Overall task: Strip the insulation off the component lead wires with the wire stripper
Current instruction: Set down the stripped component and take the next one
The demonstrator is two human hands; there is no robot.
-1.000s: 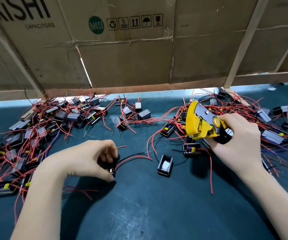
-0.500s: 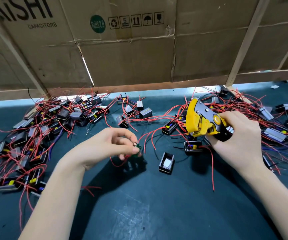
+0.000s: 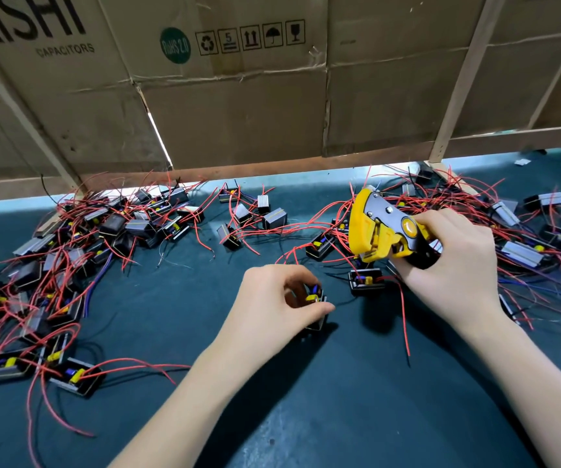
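My right hand [image 3: 454,265] grips the handles of a yellow and black wire stripper [image 3: 378,229], held above the dark mat with its jaws pointing up and left. My left hand [image 3: 272,305] reaches down at mid-table, its thumb and fingers curled round a small black component [image 3: 316,302] with yellow and blue parts that rests on the mat. Another black component [image 3: 365,282] with red lead wires lies just right of it, under the stripper. Red leads trail from it toward me.
A pile of black components with red wires [image 3: 69,265] covers the left of the mat, and a second pile [image 3: 525,238] spreads on the right behind my right hand. A few loose components [image 3: 265,214] lie at the back centre. Cardboard sheets [image 3: 238,96] wall off the rear.
My left hand let go of the earlier component, moved right and came down on a black component at mid-table. My right hand and the stripper stayed nearly still.
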